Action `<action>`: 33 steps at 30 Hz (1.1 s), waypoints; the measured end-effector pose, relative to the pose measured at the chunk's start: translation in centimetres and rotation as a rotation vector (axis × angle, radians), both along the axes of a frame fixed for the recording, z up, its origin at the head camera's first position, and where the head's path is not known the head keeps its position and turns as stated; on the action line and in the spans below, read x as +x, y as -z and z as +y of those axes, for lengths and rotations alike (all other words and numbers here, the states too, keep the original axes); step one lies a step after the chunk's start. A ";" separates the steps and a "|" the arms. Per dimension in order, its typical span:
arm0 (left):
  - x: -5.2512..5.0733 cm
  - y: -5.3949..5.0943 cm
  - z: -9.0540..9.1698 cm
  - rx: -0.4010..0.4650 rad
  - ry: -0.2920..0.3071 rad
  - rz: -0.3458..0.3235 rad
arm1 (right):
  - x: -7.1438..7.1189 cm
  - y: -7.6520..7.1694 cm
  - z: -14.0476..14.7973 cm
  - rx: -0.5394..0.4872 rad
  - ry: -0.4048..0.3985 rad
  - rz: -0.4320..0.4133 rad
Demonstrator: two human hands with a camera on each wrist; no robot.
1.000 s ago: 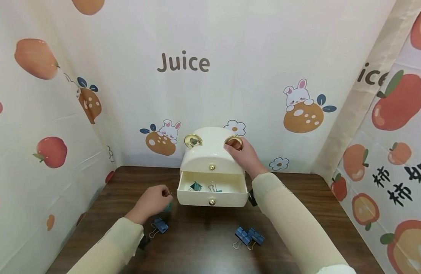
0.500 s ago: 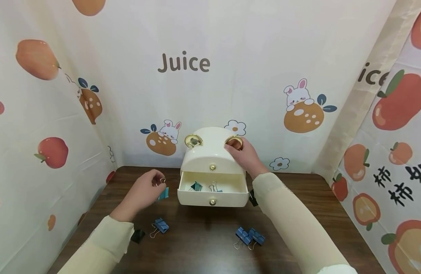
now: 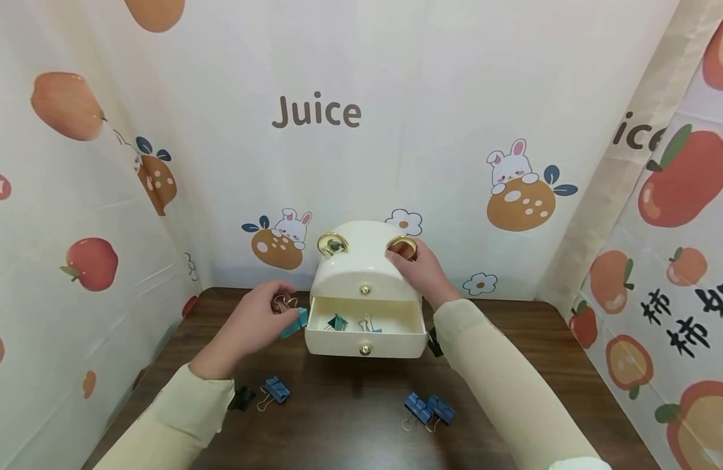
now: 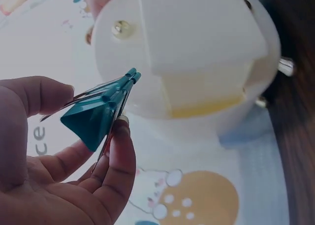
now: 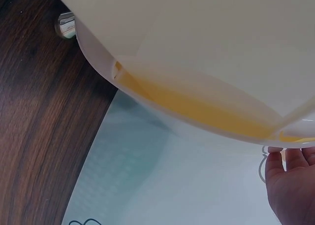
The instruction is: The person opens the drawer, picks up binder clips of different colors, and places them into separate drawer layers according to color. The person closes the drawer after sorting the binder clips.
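The person's left hand (image 3: 252,320) pinches a teal metal binder clip (image 3: 294,323) by its wire handles, the thumb on one handle and fingers on the other; the clip is above the table, just beside the left front corner of a drawer. That drawer, a cream rectangular tray with glossy walls (image 3: 337,341), is pulled out from the bottom of a glossy cream cabinet with a rounded top (image 3: 367,251). The right hand (image 3: 422,271) grips the cabinet at its upper right, beside a round gold ring (image 3: 403,237), with the thumb in front; a matching gold ring (image 3: 332,235) sits at the upper left. Inside the drawer, a dark teal binder clip (image 3: 337,322) lies toward the left and a light blue binder clip with wire handles (image 3: 369,324) lies nearer the middle, its body partly hidden by the drawer front. One round gold knob (image 3: 365,350) is on the drawer front and another above it on the cabinet. On the dark brown wood-grain table (image 3: 349,431), one blue binder clip (image 3: 276,388) lies near the left cuff, and two more blue clips (image 3: 418,408) lie side by side at the right, in front of the cabinet. Behind stands a white fabric curtain (image 3: 443,78) printed with fruit, rabbits and lettering.
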State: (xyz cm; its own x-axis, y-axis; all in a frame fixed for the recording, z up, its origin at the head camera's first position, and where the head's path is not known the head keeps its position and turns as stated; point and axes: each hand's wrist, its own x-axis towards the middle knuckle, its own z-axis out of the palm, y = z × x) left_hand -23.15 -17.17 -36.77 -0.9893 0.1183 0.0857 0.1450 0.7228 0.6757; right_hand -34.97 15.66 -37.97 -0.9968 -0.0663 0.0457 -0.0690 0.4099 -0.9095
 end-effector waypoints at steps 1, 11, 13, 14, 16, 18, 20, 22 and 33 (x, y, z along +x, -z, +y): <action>0.1 -0.2 0.2 0.001 0.009 0.003 | 0.0 0.0 0.0 0.002 0.002 0.002; -0.3 -1.9 3.2 0.030 0.172 0.097 | 0.2 -0.1 0.0 0.017 0.003 0.025; -0.4 -2.3 4.0 0.002 0.207 0.117 | 0.2 -0.1 0.0 0.017 0.001 0.030; -0.5 -2.5 4.5 -0.015 0.221 0.124 | 0.1 -0.1 0.0 0.016 0.000 0.032; -0.5 -2.9 5.3 -0.047 0.242 0.129 | 0.0 0.0 0.0 0.015 -0.004 0.034; -0.6 -3.2 6.1 -0.066 0.257 0.127 | 0.0 0.1 0.0 0.015 -0.008 0.035; -0.6 -3.3 6.9 -0.073 0.270 0.121 | -0.1 0.1 0.0 0.013 -0.009 0.031; -0.6 -3.4 7.7 -0.072 0.279 0.129 | -0.1 0.1 0.0 0.011 -0.009 0.031; -0.9 -4.0 11.2 -0.068 0.333 0.195 | 0.0 0.1 0.0 0.007 -0.012 0.035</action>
